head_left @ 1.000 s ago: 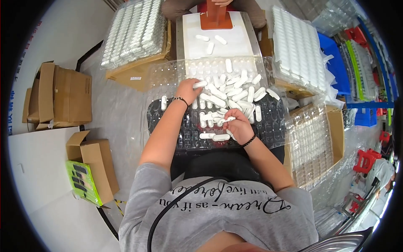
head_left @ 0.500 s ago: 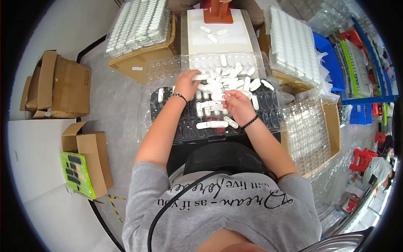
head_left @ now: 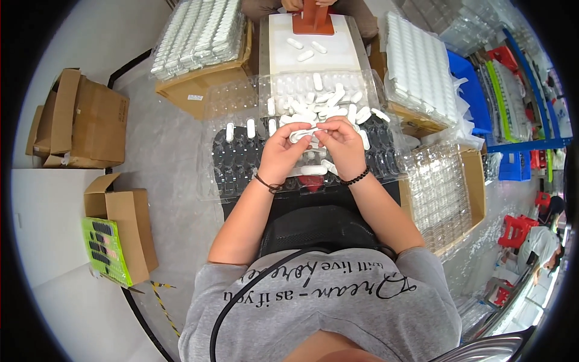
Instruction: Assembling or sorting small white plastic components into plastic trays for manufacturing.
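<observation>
A small white oblong plastic piece [head_left: 298, 136] with rounded ends is held between my two hands in front of my chest. My left hand [head_left: 281, 154] pinches its left end with thumb and fingers. At the right end, my right hand [head_left: 341, 148] is closed on the same piece, its fingertips close to the left ones. Beyond my hands lies a heap of similar white pieces [head_left: 329, 102], partly hidden by my fingers. Below the heap is a clear blister tray [head_left: 386, 158] with moulded pockets. A few white pieces [head_left: 251, 128] sit upright in it at the left.
A red hand press [head_left: 313, 24] stands on a white board at the far side, with another person's hands [head_left: 294, 5] at it. Filled trays [head_left: 196, 39] are stacked on a box at far left, more trays [head_left: 420, 69] at far right. Open cartons [head_left: 136, 229] stand left.
My left hand has come right and nearer from the heap's left side, meeting my right hand at one piece. More pieces show at the tray's left. A second co-worker's hand appears by the press.
</observation>
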Motion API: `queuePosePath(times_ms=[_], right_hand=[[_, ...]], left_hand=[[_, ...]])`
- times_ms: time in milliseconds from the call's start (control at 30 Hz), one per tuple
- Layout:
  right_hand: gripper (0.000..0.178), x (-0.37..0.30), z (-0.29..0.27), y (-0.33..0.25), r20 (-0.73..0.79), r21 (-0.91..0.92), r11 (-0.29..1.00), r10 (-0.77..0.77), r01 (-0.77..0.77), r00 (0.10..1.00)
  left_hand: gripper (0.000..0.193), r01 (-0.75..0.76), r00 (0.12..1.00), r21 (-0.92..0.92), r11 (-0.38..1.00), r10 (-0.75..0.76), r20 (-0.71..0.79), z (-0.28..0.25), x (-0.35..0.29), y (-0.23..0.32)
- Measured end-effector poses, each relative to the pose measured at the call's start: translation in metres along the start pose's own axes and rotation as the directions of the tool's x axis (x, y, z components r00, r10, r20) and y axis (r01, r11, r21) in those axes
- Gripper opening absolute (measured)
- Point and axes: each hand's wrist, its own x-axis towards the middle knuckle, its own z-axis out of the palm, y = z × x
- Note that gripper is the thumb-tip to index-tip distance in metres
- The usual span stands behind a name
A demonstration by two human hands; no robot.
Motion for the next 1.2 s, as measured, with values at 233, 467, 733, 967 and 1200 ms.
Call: queuePosePath(times_ms=[233, 467, 733, 967, 1200], right_hand=[[0.022, -0.002, 0.005, -0.011, 0.069, 0.103, 0.987, 0.113, -0.12, 0.991], [0.019, 0.003, -0.001, -0.012, 0.092, 0.009, 0.971, 0.238, -0.24, 0.967], [0.018, 0.026, -0.008, 0.005, 0.224, -0.016, 0.944, 0.324, -0.329, 0.919], [0.017, 0.057, -0.009, 0.031, 0.233, -0.479, 0.804, 0.503, -0.352, 0.832], [0.016, 0.148, -0.008, 0.03, 0.208, -0.218, 0.801, 0.597, -0.558, 0.775]], left_hand=[[0.024, -0.156, 0.987, 0.093, 0.983, 0.152, 0.042, -0.001, -0.002, -0.007], [0.024, -0.087, 0.996, 0.111, 0.99, 0.087, 0.006, 0.001, 0.001, 0.0], [0.024, 0.079, 0.997, 0.199, 0.977, -0.08, -0.003, -0.021, 0.012, -0.003], [0.026, 0.208, 0.975, 0.169, 0.963, -0.189, -0.12, -0.036, 0.019, -0.038], [0.042, 0.015, 0.948, 0.09, 0.996, 0.014, -0.318, -0.054, 0.03, -0.053]])
